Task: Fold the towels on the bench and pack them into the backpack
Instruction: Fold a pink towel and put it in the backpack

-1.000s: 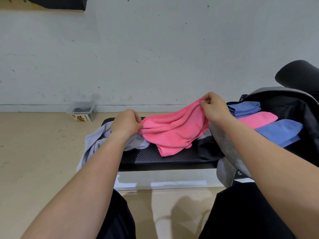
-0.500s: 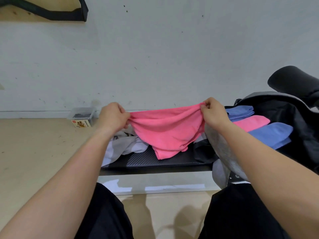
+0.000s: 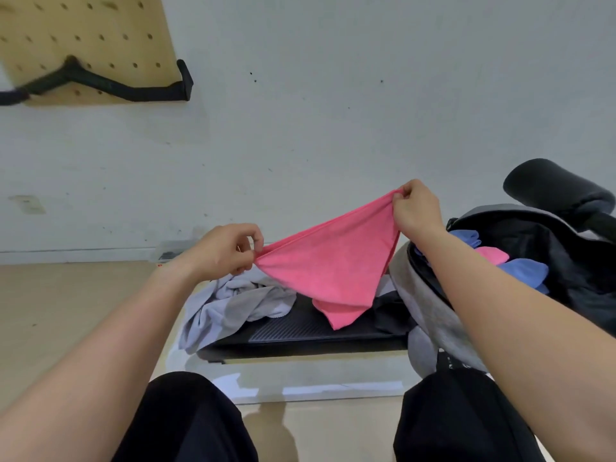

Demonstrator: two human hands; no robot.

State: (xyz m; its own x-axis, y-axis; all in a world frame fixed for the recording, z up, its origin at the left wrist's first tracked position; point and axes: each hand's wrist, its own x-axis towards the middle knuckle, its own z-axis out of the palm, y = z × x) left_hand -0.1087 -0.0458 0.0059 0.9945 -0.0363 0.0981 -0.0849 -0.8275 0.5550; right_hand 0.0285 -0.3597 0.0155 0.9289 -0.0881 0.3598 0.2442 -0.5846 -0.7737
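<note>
A pink towel [image 3: 333,265] hangs stretched in the air above the black bench [image 3: 310,331]. My left hand [image 3: 226,251] pinches its left corner and my right hand [image 3: 416,208] pinches its right corner, held higher. The towel's lower tip hangs just above the bench. A crumpled light grey towel [image 3: 233,301] lies on the bench's left end and spills over its edge. To the right an open grey and black backpack [image 3: 433,315] holds folded blue towels [image 3: 526,271] and a folded pink towel [image 3: 490,256].
A white wall stands behind the bench, with a wooden pegboard [image 3: 83,31] carrying a black handle at upper left. A small clear box [image 3: 173,253] sits on the floor by the wall. A black padded roller [image 3: 556,191] rises behind the backpack. My black-trousered knees are at the bottom.
Both hands have lifted the pink towel off the bench and pulled it wider apart, the right hand rising higher. The view has tilted upward.
</note>
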